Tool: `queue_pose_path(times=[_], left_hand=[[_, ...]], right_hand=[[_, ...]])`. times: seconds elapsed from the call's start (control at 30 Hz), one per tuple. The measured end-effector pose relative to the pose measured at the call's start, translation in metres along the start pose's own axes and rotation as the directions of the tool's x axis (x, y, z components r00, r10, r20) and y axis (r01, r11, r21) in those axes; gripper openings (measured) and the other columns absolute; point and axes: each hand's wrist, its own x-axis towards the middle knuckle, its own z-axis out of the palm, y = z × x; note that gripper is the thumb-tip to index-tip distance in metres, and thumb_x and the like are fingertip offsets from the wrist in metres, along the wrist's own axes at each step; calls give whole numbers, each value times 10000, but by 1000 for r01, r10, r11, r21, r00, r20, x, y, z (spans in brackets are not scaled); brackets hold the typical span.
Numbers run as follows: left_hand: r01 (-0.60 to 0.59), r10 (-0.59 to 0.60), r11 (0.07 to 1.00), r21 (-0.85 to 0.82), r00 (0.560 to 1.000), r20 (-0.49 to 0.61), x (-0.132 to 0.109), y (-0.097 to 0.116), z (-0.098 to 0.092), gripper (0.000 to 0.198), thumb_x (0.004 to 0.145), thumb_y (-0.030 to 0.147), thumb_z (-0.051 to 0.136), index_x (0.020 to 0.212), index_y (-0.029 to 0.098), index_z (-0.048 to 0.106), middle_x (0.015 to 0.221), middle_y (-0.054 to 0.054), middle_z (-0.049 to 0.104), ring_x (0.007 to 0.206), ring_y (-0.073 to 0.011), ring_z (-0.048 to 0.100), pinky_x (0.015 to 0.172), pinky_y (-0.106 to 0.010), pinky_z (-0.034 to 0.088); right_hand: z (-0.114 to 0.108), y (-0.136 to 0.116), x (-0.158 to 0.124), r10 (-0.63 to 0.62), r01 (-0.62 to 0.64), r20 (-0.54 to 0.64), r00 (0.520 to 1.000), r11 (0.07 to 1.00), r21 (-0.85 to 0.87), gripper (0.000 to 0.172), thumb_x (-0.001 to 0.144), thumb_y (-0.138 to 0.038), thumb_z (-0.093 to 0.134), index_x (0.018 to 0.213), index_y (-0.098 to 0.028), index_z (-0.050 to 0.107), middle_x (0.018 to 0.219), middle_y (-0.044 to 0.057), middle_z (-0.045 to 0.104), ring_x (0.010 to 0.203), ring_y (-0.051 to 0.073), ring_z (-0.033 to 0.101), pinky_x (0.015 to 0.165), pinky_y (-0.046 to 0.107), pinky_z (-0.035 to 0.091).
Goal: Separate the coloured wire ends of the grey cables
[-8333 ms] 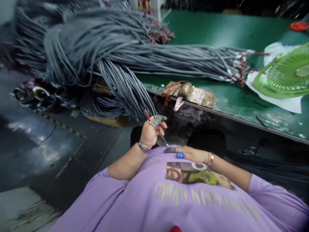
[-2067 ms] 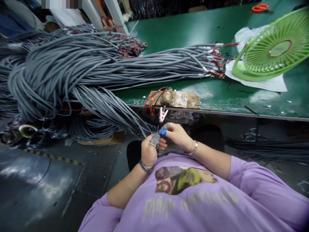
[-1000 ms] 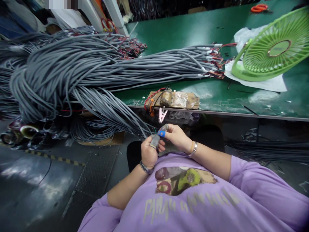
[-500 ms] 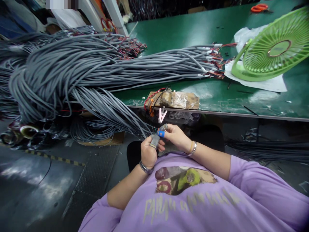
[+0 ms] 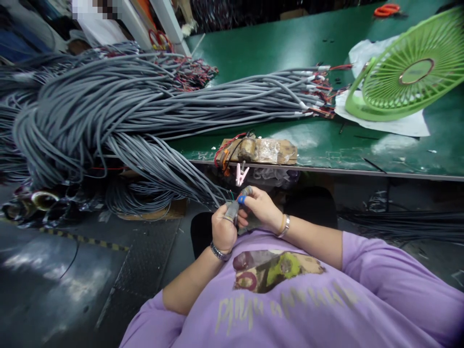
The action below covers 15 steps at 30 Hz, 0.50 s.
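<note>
Grey cables (image 5: 163, 162) hang down off the table's front edge toward my lap, where their ends meet my hands. My left hand (image 5: 224, 231), its thumb wrapped in grey tape, is closed around a cable end. Fine coloured wires, green and red, show at its fingertips. Touching it from the right, my right hand (image 5: 266, 209) pinches a thin wire between a blue-taped thumb and a grey-taped index finger. The fingers cover most of the wire. A pink clip (image 5: 241, 174) sits just above my hands, below a wooden block (image 5: 282, 151) with a small motor-like metal cylinder (image 5: 247, 149).
A thick bundle of grey cables (image 5: 203, 108) with stripped red and dark ends lies across the green table (image 5: 282, 43). At the right stand a green fan (image 5: 416, 72) on white paper and orange-handled scissors (image 5: 387, 10). Coiled cables (image 5: 145, 195) lie below the table.
The view has shifted slightly. My hands stay together in nearly the same place, with the right fingers a little nearer the left thumb.
</note>
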Motion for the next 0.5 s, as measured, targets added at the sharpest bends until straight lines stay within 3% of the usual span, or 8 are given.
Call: queue_pose_path(times=[0.1, 0.27, 0.5], left_hand=[[-6, 2, 997, 71, 998, 60, -2, -1, -1, 293, 794, 415, 635, 660, 156, 604, 567, -13, 653, 395, -79, 546, 382, -183, 348], [12, -19, 996, 90, 997, 73, -3, -1, -4, 321, 812, 432, 624, 664, 147, 616, 565, -15, 648, 386, -69, 543, 354, -166, 300], [6, -6, 1000, 0, 1000, 23, -1, 7, -6, 309, 767, 425, 663, 647, 147, 604, 529, -5, 628, 355, -61, 508, 345, -160, 324]], right_hand=[[-5, 1, 8, -3, 6, -152, 988, 1000, 23, 141, 634, -237, 620, 677, -191, 494, 544, -65, 472, 474, 69, 410, 463, 208, 330], [-26, -13, 24, 60, 34, -322, 945, 960, 279, 212, 613, -267, 645, 678, -193, 457, 594, -67, 438, 493, 61, 354, 489, 214, 313], [-39, -12, 21, 164, -119, -157, 974, 957, 265, 221, 685, -337, 694, 754, -159, 583, 629, -43, 501, 498, 56, 379, 494, 209, 334]])
